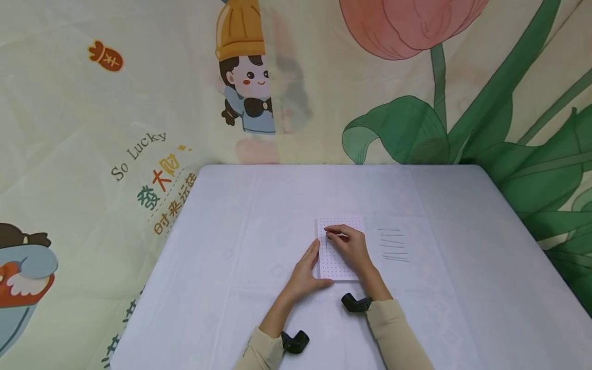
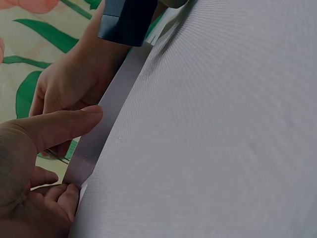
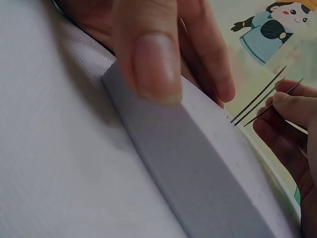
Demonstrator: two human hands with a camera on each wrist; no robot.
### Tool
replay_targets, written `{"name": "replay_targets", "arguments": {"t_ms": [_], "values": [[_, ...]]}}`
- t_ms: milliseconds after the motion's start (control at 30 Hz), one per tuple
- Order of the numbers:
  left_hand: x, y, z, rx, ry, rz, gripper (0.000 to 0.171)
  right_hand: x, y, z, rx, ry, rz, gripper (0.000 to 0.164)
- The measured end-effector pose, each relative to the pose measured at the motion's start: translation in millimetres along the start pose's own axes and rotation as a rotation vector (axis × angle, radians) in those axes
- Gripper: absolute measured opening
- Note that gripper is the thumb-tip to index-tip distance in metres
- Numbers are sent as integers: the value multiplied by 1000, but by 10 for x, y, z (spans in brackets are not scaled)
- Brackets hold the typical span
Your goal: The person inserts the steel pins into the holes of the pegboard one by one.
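Observation:
A white pegboard block [image 1: 336, 267] with a grid of small holes lies on the table. My left hand [image 1: 302, 275] steadies its near-left corner, thumb [image 3: 156, 69] pressed against the near side and extended fingers along the left side. Over the board's upper left, my right hand [image 1: 353, 249] pinches a thin dark needle-like pin [image 3: 272, 103] between thumb and fingertips, its lower tip close to the holes. Two similar pins [image 3: 256, 95] stand upright in the board beside it, seen in the right wrist view.
Several loose thin pins [image 1: 392, 235] lie in a rough column on the white tabletop [image 1: 259, 216], right of the board. Black wrist devices [image 1: 295, 342] sit at both sleeves. A printed cloth [image 1: 305, 31] hangs behind the table.

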State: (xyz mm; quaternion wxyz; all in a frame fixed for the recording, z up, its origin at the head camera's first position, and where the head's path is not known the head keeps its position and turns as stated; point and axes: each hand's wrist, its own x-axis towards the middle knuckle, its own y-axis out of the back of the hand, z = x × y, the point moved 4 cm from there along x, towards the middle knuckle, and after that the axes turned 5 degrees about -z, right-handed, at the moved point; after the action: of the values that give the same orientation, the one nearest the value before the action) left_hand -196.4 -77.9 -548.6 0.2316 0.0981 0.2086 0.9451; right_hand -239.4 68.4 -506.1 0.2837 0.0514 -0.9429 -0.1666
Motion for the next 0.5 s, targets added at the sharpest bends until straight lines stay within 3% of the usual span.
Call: {"name": "replay_targets", "arguments": {"t_ms": [200, 500], "values": [[1, -1, 1, 15, 5, -9, 104, -23, -58, 229, -34, -1, -36, 16], [2, 7, 3, 1, 3, -6, 104, -21, -92, 261, -70, 0, -106, 15]]}}
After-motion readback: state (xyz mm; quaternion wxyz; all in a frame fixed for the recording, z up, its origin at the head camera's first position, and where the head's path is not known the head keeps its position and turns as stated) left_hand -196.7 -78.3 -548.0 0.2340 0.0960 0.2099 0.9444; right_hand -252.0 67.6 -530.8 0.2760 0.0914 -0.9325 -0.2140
